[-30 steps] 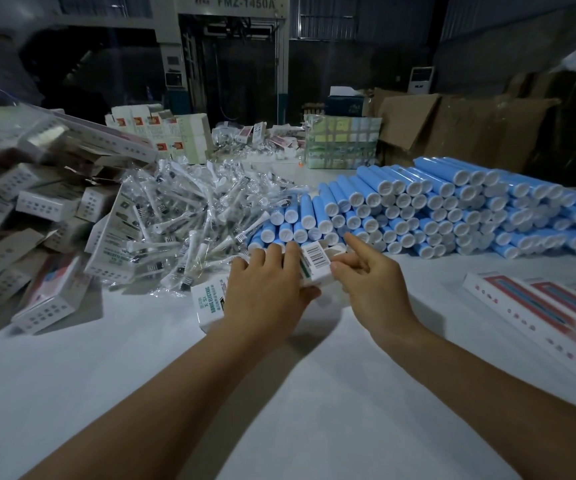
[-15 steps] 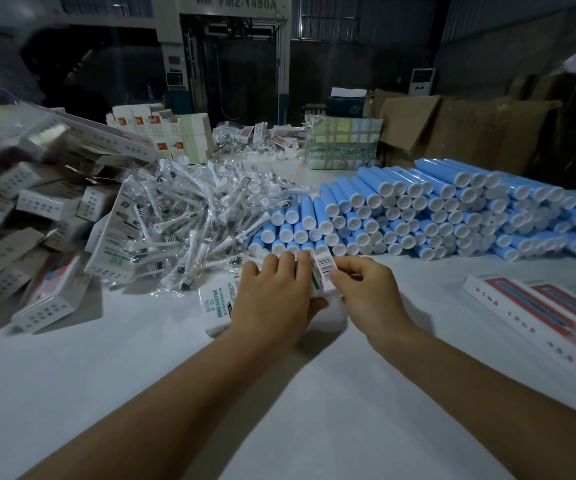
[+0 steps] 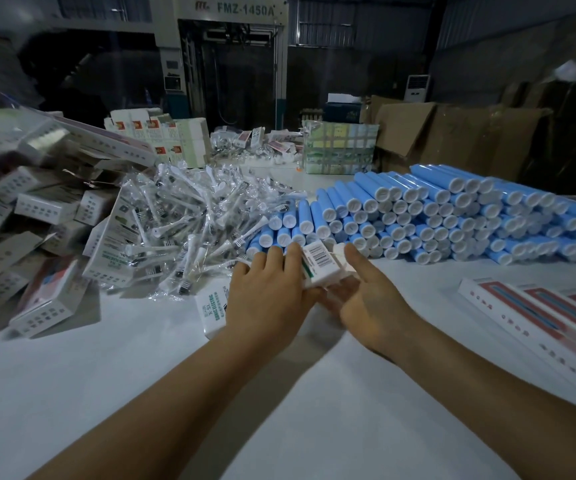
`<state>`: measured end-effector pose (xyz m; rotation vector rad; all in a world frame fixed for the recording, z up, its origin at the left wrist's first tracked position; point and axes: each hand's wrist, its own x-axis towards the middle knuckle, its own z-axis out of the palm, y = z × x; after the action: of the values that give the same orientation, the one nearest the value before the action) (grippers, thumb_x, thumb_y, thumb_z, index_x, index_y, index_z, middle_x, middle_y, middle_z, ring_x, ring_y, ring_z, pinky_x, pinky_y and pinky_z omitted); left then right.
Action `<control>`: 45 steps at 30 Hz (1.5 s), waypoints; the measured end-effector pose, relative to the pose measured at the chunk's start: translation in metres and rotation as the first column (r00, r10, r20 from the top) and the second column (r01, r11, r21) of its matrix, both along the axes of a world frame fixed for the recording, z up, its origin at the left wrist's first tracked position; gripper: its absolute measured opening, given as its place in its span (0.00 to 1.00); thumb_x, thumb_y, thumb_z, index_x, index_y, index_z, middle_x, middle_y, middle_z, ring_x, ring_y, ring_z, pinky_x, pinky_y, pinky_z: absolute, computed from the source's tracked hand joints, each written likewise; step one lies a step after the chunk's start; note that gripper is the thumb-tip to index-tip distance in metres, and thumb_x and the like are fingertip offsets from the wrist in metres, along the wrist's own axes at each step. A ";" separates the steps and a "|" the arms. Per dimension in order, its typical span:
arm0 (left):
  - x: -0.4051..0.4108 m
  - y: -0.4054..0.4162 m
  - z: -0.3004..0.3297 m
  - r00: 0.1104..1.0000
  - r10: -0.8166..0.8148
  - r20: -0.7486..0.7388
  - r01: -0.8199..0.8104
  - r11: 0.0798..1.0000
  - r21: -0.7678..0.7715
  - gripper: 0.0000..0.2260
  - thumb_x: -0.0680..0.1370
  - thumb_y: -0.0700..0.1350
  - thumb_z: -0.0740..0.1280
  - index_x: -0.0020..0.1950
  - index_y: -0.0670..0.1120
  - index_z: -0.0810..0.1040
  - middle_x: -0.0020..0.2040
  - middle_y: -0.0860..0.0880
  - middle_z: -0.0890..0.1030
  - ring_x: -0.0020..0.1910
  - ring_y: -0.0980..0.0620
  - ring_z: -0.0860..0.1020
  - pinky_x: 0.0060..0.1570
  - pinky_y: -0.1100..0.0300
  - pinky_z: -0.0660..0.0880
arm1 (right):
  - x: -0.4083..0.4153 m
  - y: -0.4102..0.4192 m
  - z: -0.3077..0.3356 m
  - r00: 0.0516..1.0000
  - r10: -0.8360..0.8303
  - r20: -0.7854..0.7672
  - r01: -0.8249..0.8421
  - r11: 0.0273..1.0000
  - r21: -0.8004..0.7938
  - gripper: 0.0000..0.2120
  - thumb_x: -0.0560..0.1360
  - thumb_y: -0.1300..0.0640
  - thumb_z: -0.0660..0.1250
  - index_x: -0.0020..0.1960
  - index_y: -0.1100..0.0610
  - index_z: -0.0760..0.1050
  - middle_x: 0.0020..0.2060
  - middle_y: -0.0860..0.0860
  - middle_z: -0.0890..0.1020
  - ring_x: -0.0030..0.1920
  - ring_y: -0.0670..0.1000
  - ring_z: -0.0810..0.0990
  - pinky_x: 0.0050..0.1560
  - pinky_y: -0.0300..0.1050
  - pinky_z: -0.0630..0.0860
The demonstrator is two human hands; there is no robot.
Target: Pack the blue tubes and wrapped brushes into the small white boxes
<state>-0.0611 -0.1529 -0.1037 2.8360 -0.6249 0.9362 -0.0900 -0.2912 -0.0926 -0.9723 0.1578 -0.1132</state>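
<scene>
Head view: small white box [image 3: 319, 268] sits just in front of the blue tubes [image 3: 435, 216], left hand [image 3: 265, 296] gripping it, right hand [image 3: 359, 299] spread beside it. I'd steady the box, then tuck the end flap squarely.

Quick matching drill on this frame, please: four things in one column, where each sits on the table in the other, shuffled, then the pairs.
1. blue tubes
2. wrapped brushes
3. small white box
4. long red-striped boxes

A. near right edge of the table
B. between the left hand and right hand
C. loose heap, centre-left
D. stacked rows with caps facing the camera, centre-right

Pairs: 1-D, 2-C, 3-B, 4-A
</scene>
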 end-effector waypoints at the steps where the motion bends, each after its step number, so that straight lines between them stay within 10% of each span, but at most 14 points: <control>1: -0.001 -0.001 -0.001 1.000 -0.003 0.001 0.003 1.000 0.005 0.32 0.76 0.65 0.53 0.74 0.47 0.57 0.63 0.48 0.71 0.60 0.46 0.70 0.54 0.52 0.66 | 0.000 0.001 -0.001 0.993 0.116 -0.002 -0.115 0.987 0.111 0.28 0.67 0.48 0.69 0.63 0.59 0.74 0.49 0.57 0.84 0.46 0.53 0.84 0.46 0.46 0.81; 4: -0.002 -0.003 0.000 1.000 -0.001 -0.019 0.001 1.000 0.018 0.32 0.76 0.64 0.55 0.74 0.47 0.57 0.62 0.48 0.71 0.60 0.47 0.70 0.54 0.52 0.65 | 0.003 0.002 -0.004 0.980 0.186 0.067 -0.194 0.970 0.146 0.22 0.68 0.51 0.68 0.59 0.61 0.76 0.51 0.59 0.83 0.48 0.54 0.83 0.54 0.47 0.78; 11: -0.015 -0.009 0.002 0.998 -0.032 0.050 0.029 0.999 0.046 0.32 0.76 0.65 0.54 0.68 0.41 0.71 0.52 0.45 0.78 0.49 0.44 0.77 0.44 0.51 0.71 | 0.002 0.005 -0.010 0.971 -0.141 0.193 0.171 0.973 -0.152 0.09 0.74 0.68 0.65 0.54 0.62 0.77 0.42 0.57 0.84 0.41 0.54 0.85 0.36 0.44 0.80; 16: -0.022 -0.008 0.005 0.985 -0.088 0.148 0.089 0.996 -0.005 0.34 0.76 0.64 0.48 0.63 0.39 0.76 0.47 0.43 0.80 0.43 0.44 0.78 0.39 0.52 0.73 | -0.008 0.006 -0.011 0.890 -0.227 0.394 0.446 0.612 -0.654 0.09 0.77 0.61 0.64 0.55 0.54 0.78 0.43 0.47 0.84 0.45 0.46 0.83 0.44 0.42 0.80; 25: -0.026 -0.006 0.006 0.995 -0.027 0.097 0.017 0.995 0.098 0.32 0.78 0.61 0.47 0.67 0.39 0.73 0.51 0.44 0.79 0.47 0.45 0.78 0.44 0.51 0.74 | -0.010 0.010 -0.018 0.887 -0.082 0.454 0.459 0.259 -0.850 0.20 0.82 0.57 0.54 0.72 0.61 0.65 0.63 0.57 0.77 0.63 0.53 0.75 0.63 0.52 0.73; 40: -0.023 -0.002 0.002 0.986 -0.012 0.168 -0.012 0.990 0.142 0.30 0.78 0.60 0.50 0.66 0.39 0.74 0.49 0.45 0.80 0.46 0.46 0.78 0.43 0.51 0.74 | -0.017 0.008 -0.011 0.953 0.070 0.295 0.251 0.365 -0.897 0.46 0.66 0.29 0.51 0.77 0.55 0.57 0.64 0.50 0.76 0.61 0.46 0.76 0.61 0.43 0.75; 45: -0.020 0.000 0.001 0.977 -0.028 0.211 -0.005 0.988 0.153 0.33 0.78 0.61 0.47 0.63 0.38 0.76 0.46 0.43 0.80 0.42 0.44 0.78 0.40 0.50 0.74 | -0.014 0.006 -0.014 0.968 0.032 0.248 0.201 0.494 -0.846 0.36 0.75 0.36 0.51 0.77 0.55 0.58 0.69 0.55 0.72 0.69 0.52 0.71 0.69 0.54 0.68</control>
<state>-0.0815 -0.1529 -0.1027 2.8820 -0.7659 1.2539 -0.1036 -0.2852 -0.1067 -1.9840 -0.0996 -0.4351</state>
